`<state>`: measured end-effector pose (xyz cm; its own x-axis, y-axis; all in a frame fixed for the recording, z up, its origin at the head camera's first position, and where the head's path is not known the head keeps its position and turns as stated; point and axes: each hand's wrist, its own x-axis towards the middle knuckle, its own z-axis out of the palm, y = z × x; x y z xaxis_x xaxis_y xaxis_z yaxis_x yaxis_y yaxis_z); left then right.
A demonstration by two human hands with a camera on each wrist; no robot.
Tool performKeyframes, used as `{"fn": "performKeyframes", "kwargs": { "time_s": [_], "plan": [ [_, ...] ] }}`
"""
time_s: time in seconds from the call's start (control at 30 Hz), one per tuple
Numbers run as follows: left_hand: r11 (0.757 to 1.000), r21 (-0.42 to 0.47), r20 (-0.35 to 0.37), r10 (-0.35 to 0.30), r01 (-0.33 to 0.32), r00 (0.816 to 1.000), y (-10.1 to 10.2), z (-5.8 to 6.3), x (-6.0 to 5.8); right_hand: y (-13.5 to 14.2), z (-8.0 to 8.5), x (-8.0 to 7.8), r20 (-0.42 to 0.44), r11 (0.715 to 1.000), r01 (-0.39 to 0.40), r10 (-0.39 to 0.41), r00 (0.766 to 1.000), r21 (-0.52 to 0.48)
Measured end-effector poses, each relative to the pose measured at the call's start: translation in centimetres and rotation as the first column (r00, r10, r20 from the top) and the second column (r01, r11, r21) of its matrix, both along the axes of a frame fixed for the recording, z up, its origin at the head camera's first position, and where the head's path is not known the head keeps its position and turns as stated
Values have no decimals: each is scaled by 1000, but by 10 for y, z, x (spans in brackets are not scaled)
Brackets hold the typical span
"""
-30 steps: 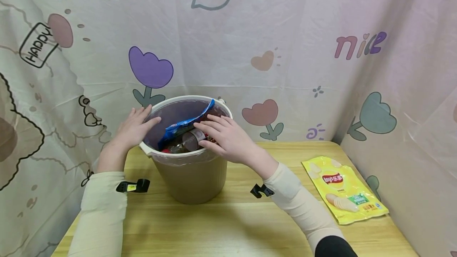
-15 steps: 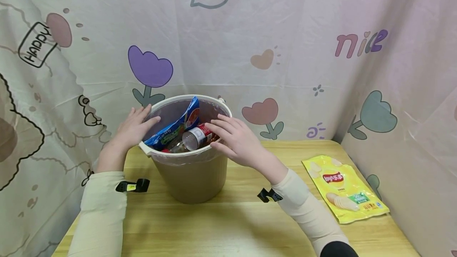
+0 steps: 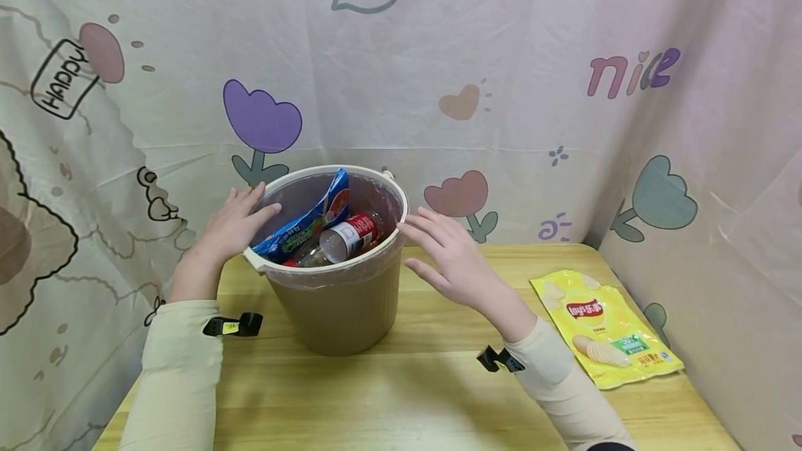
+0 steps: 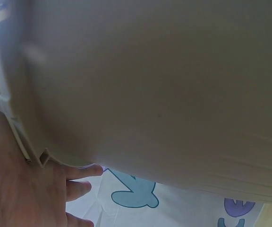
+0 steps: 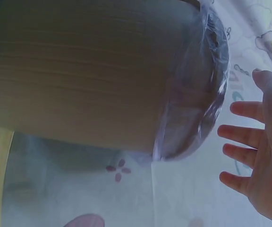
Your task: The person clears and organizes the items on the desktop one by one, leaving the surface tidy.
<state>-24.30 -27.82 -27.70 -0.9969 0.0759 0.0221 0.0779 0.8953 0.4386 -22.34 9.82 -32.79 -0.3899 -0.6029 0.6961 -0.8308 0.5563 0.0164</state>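
Note:
A brown bin (image 3: 338,319) with a pale rim and a clear plastic liner stands on the wooden table. Inside it lie a blue snack packet (image 3: 294,234), propped up along the left, and a clear plastic bottle (image 3: 347,239) with a red and white label. My left hand (image 3: 230,225) rests on the bin's left rim, its fingers extended; the left wrist view shows that hand against the rim. Beside the right rim is my right hand (image 3: 454,256), fingers spread and nothing held. In the right wrist view its fingers are straight and apart from the liner.
A yellow chip bag (image 3: 608,333) lies flat on the table (image 3: 401,402) at the right, close to the table's edge. Behind and on both sides hangs a printed curtain (image 3: 388,89). Each wrist carries a small black strap device.
My right hand has moved right and away from over the bin. The blue packet has settled leftward, standing more upright, and the bottle is more exposed. My left hand has stayed put.

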Motion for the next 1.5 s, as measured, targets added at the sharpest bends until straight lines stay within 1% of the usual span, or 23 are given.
{"fn": "performKeyframes", "kwargs": {
  "time_s": [0.3,0.53,0.7,1.0,1.27,1.5],
  "plan": [
    [1000,-4,20,2,-2,1000,-1,0,0,35,-21,10,15,998,47,-47,999,-36],
    [1000,-20,18,1,-1,1000,0,2,0,71,-37,22,69,990,139,-136,988,-36],
    [999,-47,27,18,-17,999,2,5,1,95,-49,28,85,978,203,-198,976,-51],
    [994,-110,37,26,-21,999,2,5,2,135,-71,40,143,945,315,-301,943,-88],
    [991,-128,30,29,-25,999,2,5,2,165,-88,51,177,904,421,-403,898,-76],
    [992,-126,34,27,-22,999,2,5,2,195,-106,62,176,884,460,-442,880,-85]
  ]
}}
